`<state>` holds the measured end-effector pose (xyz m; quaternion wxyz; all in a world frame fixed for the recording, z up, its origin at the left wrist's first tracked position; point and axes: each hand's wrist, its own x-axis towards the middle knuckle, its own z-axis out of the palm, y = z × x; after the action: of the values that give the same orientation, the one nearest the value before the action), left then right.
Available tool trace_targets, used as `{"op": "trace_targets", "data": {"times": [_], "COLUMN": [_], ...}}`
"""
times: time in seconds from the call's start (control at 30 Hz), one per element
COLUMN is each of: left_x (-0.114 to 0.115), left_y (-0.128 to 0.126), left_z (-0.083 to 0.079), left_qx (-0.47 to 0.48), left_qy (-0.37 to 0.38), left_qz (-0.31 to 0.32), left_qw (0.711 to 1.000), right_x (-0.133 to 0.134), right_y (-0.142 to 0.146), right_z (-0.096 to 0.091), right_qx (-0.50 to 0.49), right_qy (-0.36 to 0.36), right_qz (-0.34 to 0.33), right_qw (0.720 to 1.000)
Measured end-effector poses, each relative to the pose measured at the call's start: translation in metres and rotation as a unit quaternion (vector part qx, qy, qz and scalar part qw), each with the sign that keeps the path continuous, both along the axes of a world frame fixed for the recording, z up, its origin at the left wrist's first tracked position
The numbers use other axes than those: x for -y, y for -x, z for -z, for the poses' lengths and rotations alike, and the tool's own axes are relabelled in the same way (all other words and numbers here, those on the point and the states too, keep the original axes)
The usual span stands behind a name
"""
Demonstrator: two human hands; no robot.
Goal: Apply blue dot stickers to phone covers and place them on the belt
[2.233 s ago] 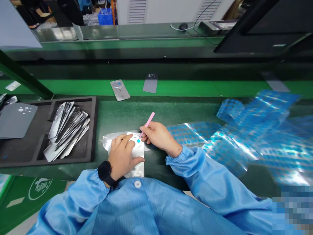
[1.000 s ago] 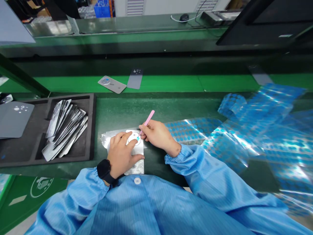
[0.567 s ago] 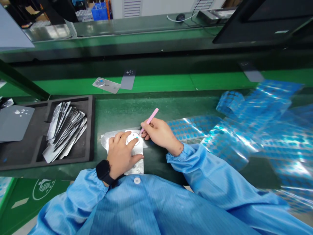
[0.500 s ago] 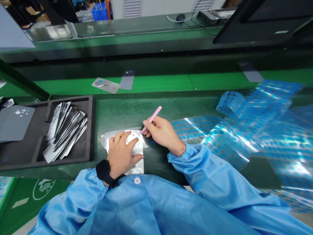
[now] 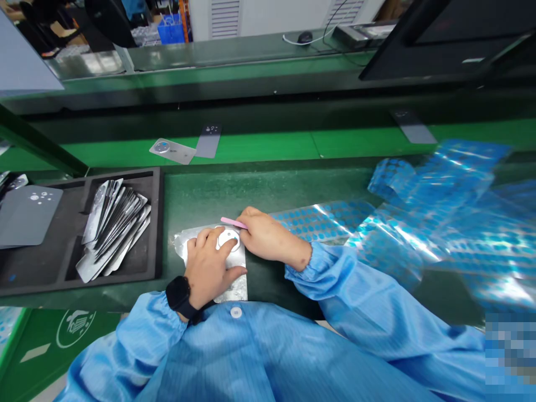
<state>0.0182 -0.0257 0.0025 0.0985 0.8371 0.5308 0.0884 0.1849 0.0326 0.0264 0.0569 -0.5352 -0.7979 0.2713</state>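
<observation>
A silvery phone back cover (image 5: 237, 285) lies on the green bench in front of me, its round camera ring (image 5: 228, 240) at the far end. My left hand (image 5: 208, 267), with a black watch on the wrist, lies flat on the cover, fingers spread beside the ring. My right hand (image 5: 263, 237) is closed on pink tweezers (image 5: 233, 223), which now lie nearly flat and point left over the ring's far edge. The fingers of that hand rest against the ring's right side.
A black foam tray (image 5: 71, 271) at the left holds several stacked covers (image 5: 111, 226). Shiny sheets of blue round stickers (image 5: 419, 218) spread over the right of the bench. Two covers (image 5: 171, 151) lie on the green belt beyond, and a grey one (image 5: 412, 127) at the right.
The tweezers tipped from standing upright, tip on the ring, to lying nearly flat pointing left. My right hand turned over toward the ring. The covers on the belt drifted left.
</observation>
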Motion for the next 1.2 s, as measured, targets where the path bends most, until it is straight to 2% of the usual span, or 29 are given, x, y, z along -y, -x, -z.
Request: {"op": "trace_targets", "data": {"times": [0.17,0.33,0.43,0.53,0.63,0.7,0.73,0.77,0.8,0.87,0.97,1.1,1.2], "left_x": [-0.001,0.003,0.008,0.000,-0.038,-0.080,-0.104,-0.130,-0.154,-0.199,-0.244,-0.266,-0.266], "left_y": [0.000,-0.002,-0.004,-0.001,0.007,0.011,0.012,0.012,0.012,0.011,0.010,0.008,0.004], "left_z": [0.001,0.006,0.011,0.002,-0.032,-0.059,-0.071,-0.080,-0.086,-0.090,-0.079,-0.063,-0.066], "left_qx": [0.009,0.035,0.074,0.120,0.126,0.076,0.034,-0.009,-0.029,-0.059,-0.094,-0.130,-0.130], "left_qy": [0.007,-0.010,-0.065,-0.169,-0.215,-0.173,-0.130,-0.081,-0.063,-0.028,0.032,0.090,0.076], "left_qz": [-0.014,-0.013,-0.019,-0.063,-0.107,-0.151,-0.183,-0.212,-0.230,-0.254,-0.274,-0.259,-0.241], "left_qw": [1.000,0.999,0.995,0.976,0.963,0.970,0.974,0.974,0.971,0.965,0.957,0.953,0.959], "right_x": [-0.007,-0.007,-0.009,-0.043,-0.114,-0.162,-0.181,-0.194,-0.202,-0.198,-0.158,-0.088,-0.050], "right_y": [-0.003,0.002,0.005,0.003,-0.006,-0.013,-0.016,-0.019,-0.022,-0.027,-0.036,-0.054,-0.067], "right_z": [0.001,-0.001,-0.004,-0.013,-0.035,-0.053,-0.062,-0.069,-0.075,-0.082,-0.085,-0.086,-0.083], "right_qx": [-0.003,0.011,-0.028,-0.093,-0.115,-0.077,-0.053,-0.044,-0.037,-0.039,-0.067,-0.134,-0.192], "right_qy": [0.023,0.031,0.051,0.038,-0.042,-0.089,-0.112,-0.127,-0.139,-0.154,-0.169,-0.158,-0.129], "right_qz": [-0.025,-0.006,0.008,0.027,0.097,0.160,0.188,0.202,0.211,0.213,0.204,0.214,0.235], "right_qw": [0.999,0.999,0.998,0.995,0.988,0.980,0.974,0.970,0.967,0.964,0.962,0.955,0.944]}}
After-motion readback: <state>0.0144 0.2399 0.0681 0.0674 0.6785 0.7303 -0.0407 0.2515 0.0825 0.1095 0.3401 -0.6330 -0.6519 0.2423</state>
